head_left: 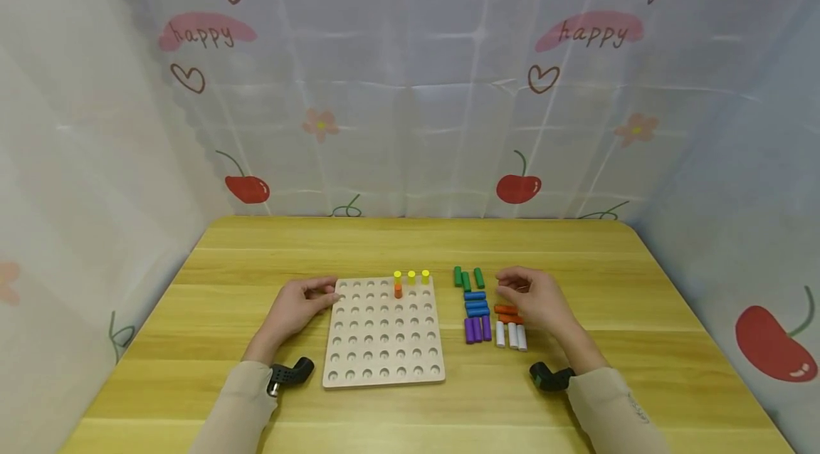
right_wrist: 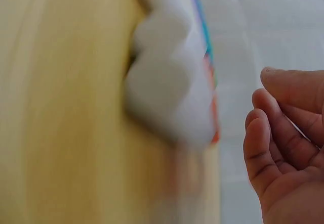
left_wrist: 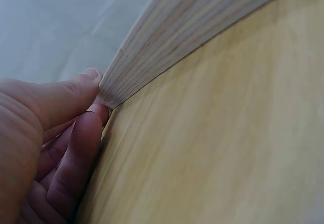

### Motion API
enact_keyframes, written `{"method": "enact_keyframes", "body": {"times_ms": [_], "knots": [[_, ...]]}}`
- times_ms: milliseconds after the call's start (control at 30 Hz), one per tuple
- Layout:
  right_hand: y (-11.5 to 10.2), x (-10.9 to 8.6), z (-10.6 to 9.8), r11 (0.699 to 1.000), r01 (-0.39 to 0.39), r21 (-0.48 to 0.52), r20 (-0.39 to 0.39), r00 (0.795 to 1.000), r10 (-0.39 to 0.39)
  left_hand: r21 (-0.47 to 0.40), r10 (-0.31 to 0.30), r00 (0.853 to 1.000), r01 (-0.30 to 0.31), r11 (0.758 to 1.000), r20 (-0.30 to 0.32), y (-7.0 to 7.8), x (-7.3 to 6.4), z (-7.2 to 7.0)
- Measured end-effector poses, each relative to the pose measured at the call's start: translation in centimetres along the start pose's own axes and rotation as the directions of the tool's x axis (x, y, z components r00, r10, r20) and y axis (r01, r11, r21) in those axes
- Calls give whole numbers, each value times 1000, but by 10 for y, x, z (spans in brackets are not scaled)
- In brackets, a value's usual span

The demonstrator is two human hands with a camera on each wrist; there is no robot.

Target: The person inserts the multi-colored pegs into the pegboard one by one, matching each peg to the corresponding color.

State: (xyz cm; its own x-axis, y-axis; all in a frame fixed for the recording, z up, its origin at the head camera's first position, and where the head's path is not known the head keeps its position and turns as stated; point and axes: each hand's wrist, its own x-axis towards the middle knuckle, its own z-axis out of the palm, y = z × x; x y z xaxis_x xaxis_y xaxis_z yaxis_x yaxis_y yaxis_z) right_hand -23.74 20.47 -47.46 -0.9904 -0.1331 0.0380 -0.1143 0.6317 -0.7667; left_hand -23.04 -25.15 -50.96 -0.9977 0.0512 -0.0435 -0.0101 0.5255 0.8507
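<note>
A square wooden pegboard (head_left: pixel 376 333) with rows of round holes lies on the table. Three yellow pegs (head_left: pixel 411 277) stand in its back row, and one orange peg (head_left: pixel 398 291) stands just in front of them. At the board's back left corner my left hand (head_left: pixel 300 308) pinches the edge; the left wrist view shows the thumb (left_wrist: pixel 76 95) and curled fingers there. My right hand (head_left: pixel 534 297) hovers beside loose orange pegs (head_left: pixel 508 319), partly covering them. Nothing shows between its thumb and loosely bent fingers (right_wrist: pixel 286 133).
Right of the board lie groups of loose pegs: green (head_left: pixel 466 280), blue (head_left: pixel 476 304), purple (head_left: pixel 477 330) and white (head_left: pixel 512 335). The wooden table (head_left: pixel 307 244) ends at a printed curtain (head_left: pixel 410 98) behind, with more curtain on both sides.
</note>
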Motion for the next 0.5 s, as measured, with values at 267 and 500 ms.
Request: {"method": "enact_keyframes", "body": {"times_ms": [267, 500], "knots": [[19, -1, -7, 1000, -6, -14, 60, 998, 7, 9, 12, 1000, -12, 1000, -4, -2, -2, 1], [24, -3, -14, 999, 32, -29, 121, 992, -28, 13, 23, 1000, -23, 1000, -4, 0, -1, 1]]}}
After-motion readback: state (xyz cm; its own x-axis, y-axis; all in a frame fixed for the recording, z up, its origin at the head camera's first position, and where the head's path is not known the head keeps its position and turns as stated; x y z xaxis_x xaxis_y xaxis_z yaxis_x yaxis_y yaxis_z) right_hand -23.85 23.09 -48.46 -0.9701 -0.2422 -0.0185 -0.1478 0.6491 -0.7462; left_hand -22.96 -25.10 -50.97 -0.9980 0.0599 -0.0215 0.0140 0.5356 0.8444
